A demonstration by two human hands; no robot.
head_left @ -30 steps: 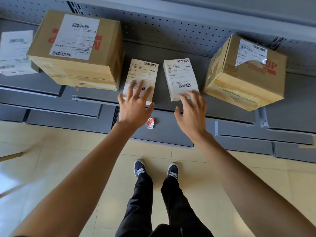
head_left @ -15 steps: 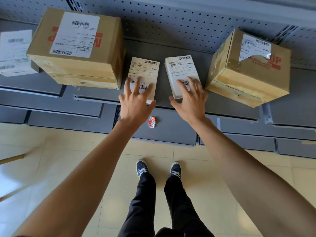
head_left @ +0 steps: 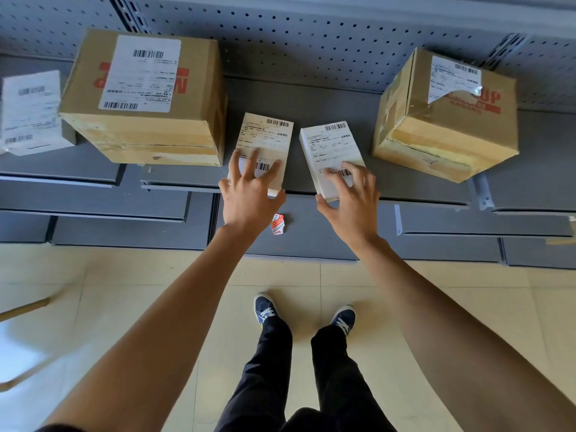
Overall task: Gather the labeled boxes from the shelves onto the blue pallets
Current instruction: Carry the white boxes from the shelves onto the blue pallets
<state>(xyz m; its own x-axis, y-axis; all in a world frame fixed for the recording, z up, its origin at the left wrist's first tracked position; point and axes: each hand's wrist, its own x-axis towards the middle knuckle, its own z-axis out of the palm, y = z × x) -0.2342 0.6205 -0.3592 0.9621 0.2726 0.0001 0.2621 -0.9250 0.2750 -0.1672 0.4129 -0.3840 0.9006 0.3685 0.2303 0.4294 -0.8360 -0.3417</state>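
Note:
Two small flat boxes with white labels lie side by side at the front edge of the grey shelf [head_left: 311, 98]. My left hand [head_left: 249, 194] covers the near end of the left small box [head_left: 266, 138], fingers spread on its label and thumb under the front edge. My right hand [head_left: 350, 201] grips the near end of the right small box [head_left: 330, 145], fingers on top, thumb at the front. A large labeled cardboard box [head_left: 143, 98] stands to the left, and a tilted cardboard box with a torn label [head_left: 445, 116] to the right.
A white-labeled parcel [head_left: 29, 113] sits at the far left of the shelf. Lower grey shelves [head_left: 311, 238] step out towards me, one carrying a red-and-white sticker scrap [head_left: 278, 224]. The perforated back panel [head_left: 311, 35] closes the shelf. My feet [head_left: 265, 310] stand on a beige tiled floor.
Both hands have slid further onto the two small boxes and closed around their near ends. The right box now sits turned slightly.

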